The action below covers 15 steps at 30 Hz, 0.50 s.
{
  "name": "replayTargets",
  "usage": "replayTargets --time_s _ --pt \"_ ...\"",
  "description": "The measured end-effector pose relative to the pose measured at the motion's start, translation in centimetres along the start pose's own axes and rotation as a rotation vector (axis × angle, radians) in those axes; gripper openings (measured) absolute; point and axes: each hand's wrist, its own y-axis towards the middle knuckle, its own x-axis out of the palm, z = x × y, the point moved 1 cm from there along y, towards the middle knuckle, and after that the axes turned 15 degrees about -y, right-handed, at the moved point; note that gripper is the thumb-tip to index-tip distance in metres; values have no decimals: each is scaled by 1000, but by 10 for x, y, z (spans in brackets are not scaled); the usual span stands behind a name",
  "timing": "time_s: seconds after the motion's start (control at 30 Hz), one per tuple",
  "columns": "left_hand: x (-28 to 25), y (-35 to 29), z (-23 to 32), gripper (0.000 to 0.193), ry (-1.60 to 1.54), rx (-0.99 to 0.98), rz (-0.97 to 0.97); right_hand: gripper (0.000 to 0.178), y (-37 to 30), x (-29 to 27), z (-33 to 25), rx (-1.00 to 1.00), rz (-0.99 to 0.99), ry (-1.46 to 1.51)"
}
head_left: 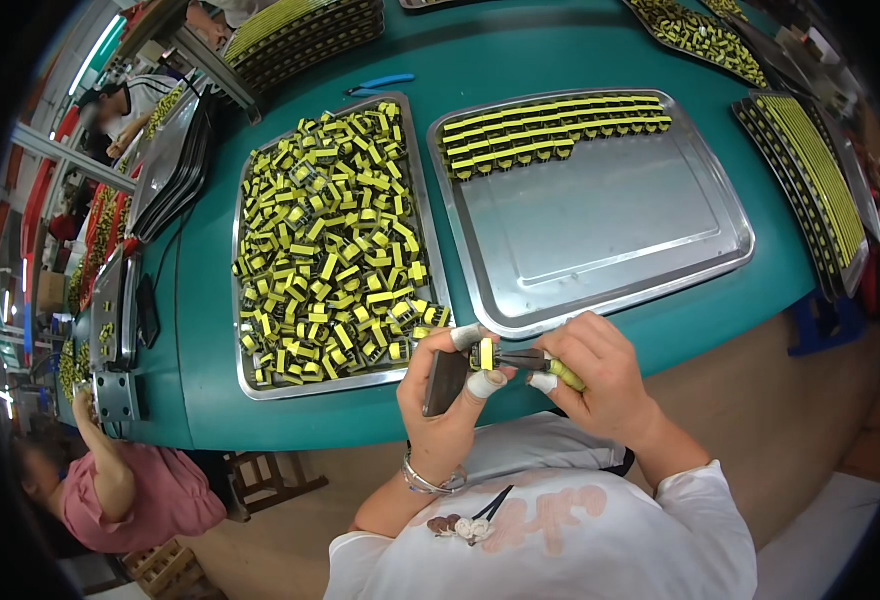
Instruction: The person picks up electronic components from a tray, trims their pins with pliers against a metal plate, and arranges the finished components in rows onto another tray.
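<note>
Between the taped thumb and finger of my left hand (442, 432) is a small yellow-and-black transformer (486, 354). A dark flat piece (446, 382) also lies within that hand, against the palm; its kind is not clear. My right hand (605, 378) is closed around a slim dark-tipped tool with a yellow-green grip (566, 375), whose tip meets the transformer's right side. The fingers partly hide the tool, so I cannot tell its exact kind. White tape wraps several fingertips. Both hands are just above the table's near edge, below the metal trays.
Loose transformers fill the left tray (242, 330). The right tray (600, 230) bears neat rows along its far side. Blue-handled pliers (385, 82) lie behind them on the green table (530, 55). Stacked full trays (810, 180) stand at right. A person in pink (140, 495) sits at left.
</note>
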Motion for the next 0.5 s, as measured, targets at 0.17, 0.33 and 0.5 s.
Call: replayTargets --time_s 0.17,0.33,0.5 --pt "-1 -1 -6 32 32 67 -5 25 -5 4 -1 9 1 -45" --pt "2 1 -3 35 -3 -43 89 21 1 -3 -1 36 -19 -44" --pt "11 8 4 44 -163 -211 74 26 -1 7 -1 390 22 679"
